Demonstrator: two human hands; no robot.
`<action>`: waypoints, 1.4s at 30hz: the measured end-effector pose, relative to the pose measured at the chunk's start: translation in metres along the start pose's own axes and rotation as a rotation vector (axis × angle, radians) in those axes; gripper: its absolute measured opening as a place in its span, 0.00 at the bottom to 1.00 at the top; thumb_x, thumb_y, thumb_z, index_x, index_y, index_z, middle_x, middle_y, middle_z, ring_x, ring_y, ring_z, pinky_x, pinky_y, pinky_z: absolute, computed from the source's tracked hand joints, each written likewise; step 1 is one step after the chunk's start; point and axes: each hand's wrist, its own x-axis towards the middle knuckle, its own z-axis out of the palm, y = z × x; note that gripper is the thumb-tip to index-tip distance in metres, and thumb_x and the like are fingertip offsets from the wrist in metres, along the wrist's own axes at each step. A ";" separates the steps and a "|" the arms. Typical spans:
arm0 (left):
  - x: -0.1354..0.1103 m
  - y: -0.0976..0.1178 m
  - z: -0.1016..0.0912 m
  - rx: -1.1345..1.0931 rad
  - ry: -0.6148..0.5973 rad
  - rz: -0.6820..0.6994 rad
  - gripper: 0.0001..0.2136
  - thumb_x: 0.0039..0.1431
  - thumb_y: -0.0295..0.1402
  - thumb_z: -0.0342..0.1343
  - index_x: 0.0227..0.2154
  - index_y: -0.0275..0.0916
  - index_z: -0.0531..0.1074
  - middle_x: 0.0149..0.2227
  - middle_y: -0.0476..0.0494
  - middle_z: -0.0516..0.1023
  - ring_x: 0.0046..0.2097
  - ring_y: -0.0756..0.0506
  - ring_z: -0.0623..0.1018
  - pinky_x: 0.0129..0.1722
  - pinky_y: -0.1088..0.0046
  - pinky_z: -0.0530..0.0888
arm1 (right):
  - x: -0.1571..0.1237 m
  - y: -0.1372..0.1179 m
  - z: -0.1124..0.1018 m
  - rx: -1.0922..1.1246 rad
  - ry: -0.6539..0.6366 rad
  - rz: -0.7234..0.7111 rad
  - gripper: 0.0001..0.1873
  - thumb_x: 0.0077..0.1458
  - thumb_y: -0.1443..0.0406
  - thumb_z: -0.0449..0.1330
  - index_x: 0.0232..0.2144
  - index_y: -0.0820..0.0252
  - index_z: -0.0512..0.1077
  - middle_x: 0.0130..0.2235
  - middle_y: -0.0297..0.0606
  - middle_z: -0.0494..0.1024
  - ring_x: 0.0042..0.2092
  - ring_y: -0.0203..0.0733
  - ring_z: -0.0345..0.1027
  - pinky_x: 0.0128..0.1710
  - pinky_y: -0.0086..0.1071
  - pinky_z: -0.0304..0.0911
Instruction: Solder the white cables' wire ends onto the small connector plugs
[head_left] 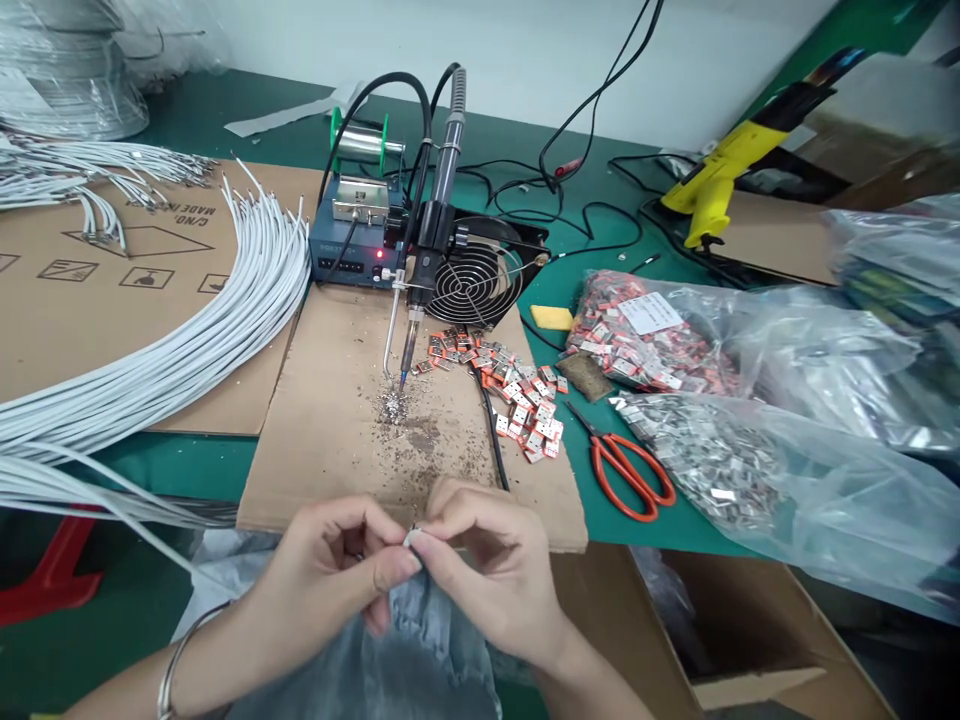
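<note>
My two hands, the left (pixel 349 560) and the right (pixel 487 560), meet at the near edge of a cardboard sheet (pixel 337 450), thumbs and forefingers together pinching a small pale piece (pixel 412 537); fingers cover most of it, and its kind cannot be told. At 12 o'clock, a soldering iron (pixel 429 265) points down at the sheet, before a blue station (pixel 330 240) with a lit red lamp. At 1 o'clock, small orange-and-white connectors (pixel 529 410) lie in a loose heap. At 2 o'clock, red-handled scissors (pixel 656 485) rest on the green counter (pixel 600 535), just beside a clear bag (pixel 840 500) holding many small metal pieces (pixel 705 465). Between 1 and 2 o'clock, a second clear bag (pixel 701 305), bearing a white label, contains orange-and-white parts (pixel 615 350). Between 3 and 4 o'clock, below the counter, stands an open carton (pixel 810 625). At 10 o'clock, white cables (pixel 187 350) curve in a bundle.
</note>
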 end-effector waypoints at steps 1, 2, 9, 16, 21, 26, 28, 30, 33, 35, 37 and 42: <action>0.001 -0.001 0.001 -0.018 -0.004 -0.001 0.12 0.49 0.37 0.60 0.21 0.35 0.66 0.16 0.55 0.65 0.16 0.54 0.69 0.17 0.82 0.64 | -0.001 0.003 0.004 -0.001 0.040 -0.041 0.09 0.48 0.76 0.58 0.23 0.60 0.68 0.22 0.29 0.65 0.24 0.32 0.58 0.23 0.27 0.54; 0.001 -0.002 0.001 -0.030 -0.009 -0.002 0.12 0.48 0.38 0.60 0.21 0.36 0.65 0.16 0.55 0.66 0.16 0.54 0.69 0.16 0.82 0.64 | -0.003 0.005 0.006 -0.008 0.077 -0.081 0.09 0.47 0.77 0.58 0.24 0.59 0.68 0.22 0.30 0.65 0.24 0.32 0.58 0.23 0.28 0.54; 0.000 0.003 -0.002 0.123 0.000 0.030 0.09 0.50 0.34 0.58 0.21 0.36 0.67 0.17 0.55 0.65 0.18 0.54 0.68 0.19 0.81 0.65 | 0.003 -0.003 -0.008 -0.098 -0.091 0.081 0.05 0.49 0.74 0.60 0.27 0.59 0.70 0.24 0.31 0.68 0.26 0.33 0.62 0.24 0.26 0.57; 0.001 0.004 -0.001 0.172 0.008 -0.011 0.10 0.51 0.36 0.58 0.22 0.36 0.67 0.17 0.54 0.66 0.18 0.54 0.69 0.20 0.81 0.65 | 0.005 -0.005 -0.007 -0.045 -0.053 0.063 0.07 0.50 0.72 0.59 0.22 0.60 0.69 0.22 0.33 0.68 0.25 0.34 0.61 0.23 0.28 0.56; 0.003 -0.006 -0.003 0.039 0.038 0.001 0.13 0.49 0.41 0.61 0.21 0.36 0.68 0.13 0.53 0.69 0.16 0.53 0.69 0.19 0.80 0.65 | 0.000 0.003 0.012 0.025 0.159 -0.029 0.07 0.47 0.72 0.58 0.21 0.59 0.67 0.21 0.32 0.67 0.23 0.35 0.60 0.22 0.28 0.56; -0.004 0.001 -0.015 0.112 0.119 0.000 0.10 0.48 0.39 0.62 0.21 0.38 0.74 0.20 0.49 0.75 0.22 0.51 0.74 0.25 0.80 0.70 | 0.009 -0.013 -0.030 -0.350 -0.101 0.021 0.08 0.51 0.68 0.61 0.37 0.58 0.72 0.31 0.37 0.74 0.32 0.39 0.67 0.31 0.31 0.62; -0.008 0.007 -0.022 0.100 0.191 -0.005 0.09 0.46 0.39 0.63 0.21 0.39 0.75 0.21 0.50 0.76 0.23 0.51 0.74 0.25 0.80 0.71 | 0.017 -0.017 -0.057 -0.723 -0.045 0.028 0.07 0.55 0.66 0.58 0.38 0.59 0.72 0.34 0.39 0.75 0.36 0.43 0.67 0.38 0.36 0.61; -0.010 0.012 -0.030 0.107 0.245 0.013 0.09 0.43 0.39 0.65 0.20 0.40 0.74 0.20 0.51 0.75 0.23 0.51 0.73 0.24 0.80 0.70 | 0.027 -0.017 -0.080 -1.063 -0.060 0.067 0.07 0.57 0.68 0.55 0.34 0.61 0.74 0.32 0.42 0.75 0.36 0.46 0.66 0.38 0.39 0.59; -0.011 0.016 -0.040 0.186 0.309 0.067 0.07 0.42 0.37 0.65 0.20 0.41 0.74 0.18 0.52 0.72 0.20 0.51 0.71 0.22 0.81 0.69 | 0.043 -0.008 -0.098 -1.312 -0.212 0.108 0.08 0.56 0.70 0.56 0.35 0.61 0.75 0.30 0.43 0.74 0.35 0.48 0.65 0.37 0.40 0.58; -0.009 0.020 -0.046 0.240 0.341 0.095 0.06 0.41 0.35 0.65 0.20 0.41 0.75 0.17 0.52 0.71 0.20 0.52 0.70 0.20 0.80 0.68 | 0.051 -0.003 -0.102 -1.338 -0.280 0.133 0.07 0.54 0.70 0.57 0.35 0.62 0.73 0.31 0.42 0.73 0.35 0.48 0.64 0.37 0.39 0.58; -0.007 0.027 -0.051 0.290 0.363 0.106 0.05 0.40 0.33 0.65 0.21 0.41 0.76 0.18 0.53 0.71 0.20 0.52 0.69 0.19 0.81 0.67 | 0.057 0.000 -0.103 -1.315 -0.320 0.148 0.03 0.53 0.70 0.58 0.32 0.62 0.71 0.32 0.41 0.73 0.36 0.47 0.64 0.37 0.37 0.58; 0.012 0.050 -0.061 0.381 0.260 0.016 0.08 0.44 0.36 0.63 0.27 0.39 0.76 0.16 0.53 0.69 0.19 0.52 0.69 0.17 0.81 0.68 | 0.061 -0.007 -0.105 -1.239 -0.414 0.151 0.04 0.52 0.71 0.57 0.26 0.60 0.67 0.25 0.34 0.70 0.29 0.40 0.64 0.28 0.30 0.57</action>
